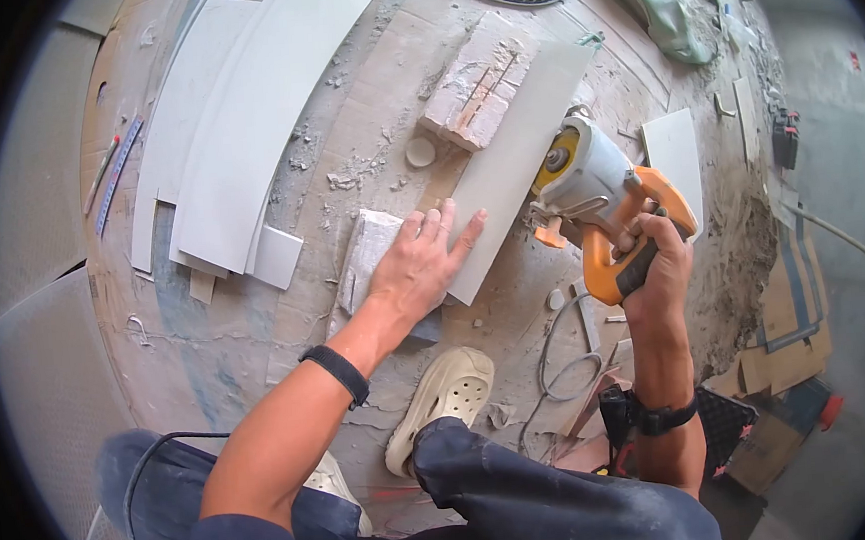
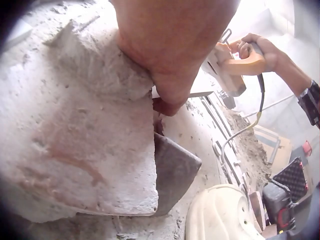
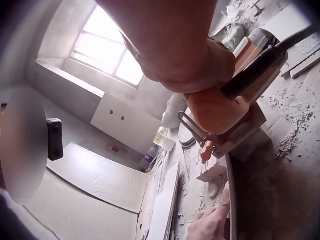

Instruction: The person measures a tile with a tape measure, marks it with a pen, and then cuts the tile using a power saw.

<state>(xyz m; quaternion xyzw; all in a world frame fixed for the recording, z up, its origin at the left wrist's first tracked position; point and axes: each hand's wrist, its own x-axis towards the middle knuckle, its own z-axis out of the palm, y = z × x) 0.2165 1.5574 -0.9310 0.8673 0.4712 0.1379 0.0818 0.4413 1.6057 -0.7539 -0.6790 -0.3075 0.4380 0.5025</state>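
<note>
A long pale tile strip (image 1: 520, 158) lies slanting across two rough, dusty blocks, the far block (image 1: 470, 82) and the near block (image 1: 360, 265). My left hand (image 1: 417, 259) rests on the strip's near end, fingers spread. In my right hand (image 1: 660, 259) is the orange rear handle of a circular saw (image 1: 596, 170), fingers curled round it. The saw's yellow disc (image 1: 557, 157) is right at the strip's right edge. From the left wrist view, the near block (image 2: 85, 135) fills the front, and the saw's handle (image 2: 245, 65) shows beyond my forearm.
Large white tile sheets (image 1: 241, 113) are stacked at the left, beside a ruler (image 1: 117, 177). A grey cable (image 1: 544, 362) loops near a cream clog (image 1: 446, 394). Another white tile piece (image 1: 675, 158) lies right of the saw. Dust and chips cover the cardboard floor.
</note>
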